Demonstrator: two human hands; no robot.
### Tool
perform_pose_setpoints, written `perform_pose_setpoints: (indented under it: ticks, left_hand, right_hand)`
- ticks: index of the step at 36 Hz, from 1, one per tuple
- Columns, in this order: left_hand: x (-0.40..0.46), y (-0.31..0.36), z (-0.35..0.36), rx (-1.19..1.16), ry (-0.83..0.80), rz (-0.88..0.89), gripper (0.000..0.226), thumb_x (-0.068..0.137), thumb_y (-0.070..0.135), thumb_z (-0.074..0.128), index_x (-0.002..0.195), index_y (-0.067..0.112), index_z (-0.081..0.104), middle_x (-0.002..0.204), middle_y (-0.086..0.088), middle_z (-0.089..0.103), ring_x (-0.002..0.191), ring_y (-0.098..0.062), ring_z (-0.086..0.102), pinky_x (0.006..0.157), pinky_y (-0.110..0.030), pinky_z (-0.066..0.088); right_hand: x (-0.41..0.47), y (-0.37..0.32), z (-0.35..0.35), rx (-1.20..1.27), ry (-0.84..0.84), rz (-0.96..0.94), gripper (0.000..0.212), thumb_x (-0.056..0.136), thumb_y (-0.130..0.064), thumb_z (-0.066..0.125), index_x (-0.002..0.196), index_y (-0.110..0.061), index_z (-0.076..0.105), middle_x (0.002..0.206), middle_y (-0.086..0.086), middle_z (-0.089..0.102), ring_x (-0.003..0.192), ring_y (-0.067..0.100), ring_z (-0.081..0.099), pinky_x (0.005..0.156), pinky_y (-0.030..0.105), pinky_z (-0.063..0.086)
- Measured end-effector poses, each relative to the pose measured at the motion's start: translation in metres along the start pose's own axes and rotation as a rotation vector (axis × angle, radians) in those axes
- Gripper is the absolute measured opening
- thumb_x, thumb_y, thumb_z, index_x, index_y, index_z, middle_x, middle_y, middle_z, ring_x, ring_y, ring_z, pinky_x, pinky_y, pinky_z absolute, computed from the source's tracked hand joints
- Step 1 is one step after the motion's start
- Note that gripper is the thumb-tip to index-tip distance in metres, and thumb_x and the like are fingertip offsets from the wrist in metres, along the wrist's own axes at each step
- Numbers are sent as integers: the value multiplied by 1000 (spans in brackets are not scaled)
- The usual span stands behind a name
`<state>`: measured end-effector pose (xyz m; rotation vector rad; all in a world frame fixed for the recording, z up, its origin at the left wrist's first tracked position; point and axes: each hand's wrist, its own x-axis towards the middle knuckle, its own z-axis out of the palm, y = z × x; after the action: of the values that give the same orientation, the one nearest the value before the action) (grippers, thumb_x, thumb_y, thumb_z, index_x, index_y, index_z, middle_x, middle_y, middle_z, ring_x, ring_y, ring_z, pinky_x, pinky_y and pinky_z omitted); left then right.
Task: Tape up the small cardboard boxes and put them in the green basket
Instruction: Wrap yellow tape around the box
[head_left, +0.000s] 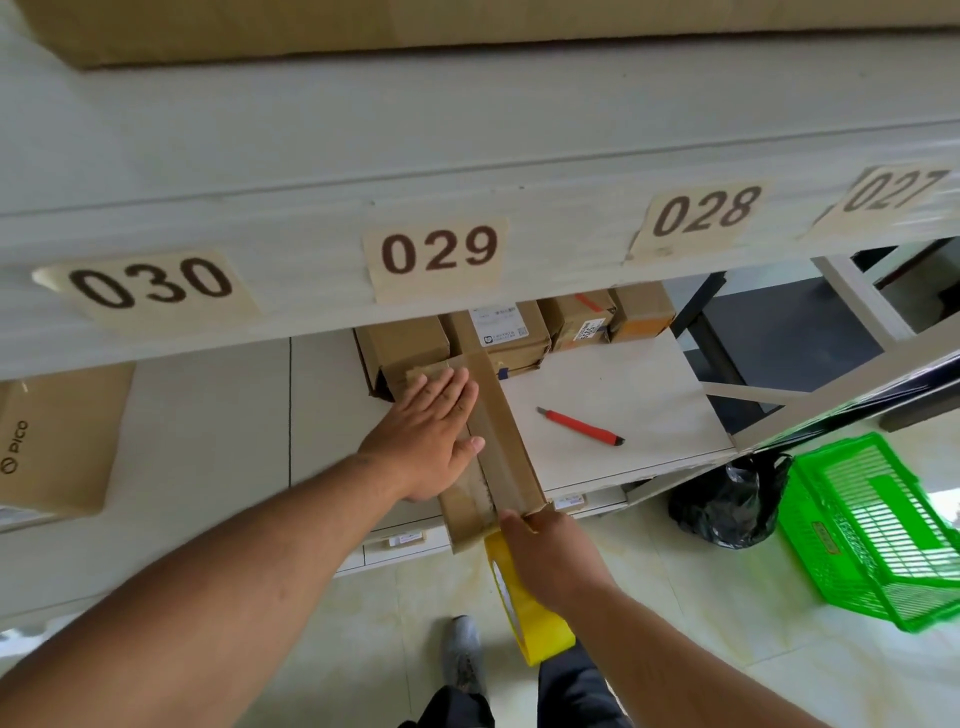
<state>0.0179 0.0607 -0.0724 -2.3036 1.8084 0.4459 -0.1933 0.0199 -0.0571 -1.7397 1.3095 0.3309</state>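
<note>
The small cardboard box (498, 457) overhangs the front edge of the white shelf (623, 384), with bare shelf on its right where a red box cutter (579, 427) lies well apart, and more boxes (519, 332) packed behind it under the 029 label (436, 254). The left hand (428, 441) presses flat, fingers straight, on the box top beside the tape strip, while the right hand (550, 556) grips the yellow tape roll (524, 608) at the box's near end. The green basket (872, 530) sits tilted on the pale tiled floor to the right, nothing visible inside, just beside a black bag (732, 504).
</note>
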Motion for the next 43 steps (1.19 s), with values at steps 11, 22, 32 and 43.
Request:
perform_pose_setpoints:
  ticks: [11,22,32,43]
  left_hand:
    - [-5,12,-5,-10,33,-27,72,100,60,1,153,18,-24,158,-4,-34,146,-20,-34,123,-44,-14]
    - [0,23,3,-26,24,3,78,96,69,-3,153,22,-26,159,0,-35,145,-16,-34,123,-44,-12]
    - [0,26,0,-18,5,-14,82,93,73,-4,152,21,-28,158,0,-37,145,-16,-36,123,-45,-13]
    - [-7,28,-5,-127,77,-26,76,98,67,12,156,27,-15,163,6,-25,149,-12,-25,125,-43,-4]
  right_hand:
    - [-9,17,10,65,27,26,48,94,-72,39,69,-31,39,63,-8,45,61,11,47,55,28,33]
    - [-16,16,14,73,122,4,64,94,-73,41,132,-26,62,112,-1,72,99,19,64,80,31,45]
    - [-30,29,10,-22,68,-53,74,89,-81,36,134,-27,58,116,-4,71,105,19,65,87,34,52]
    - [-2,28,13,-143,-100,-11,74,95,-73,36,152,-26,42,147,0,57,133,24,54,104,36,44]
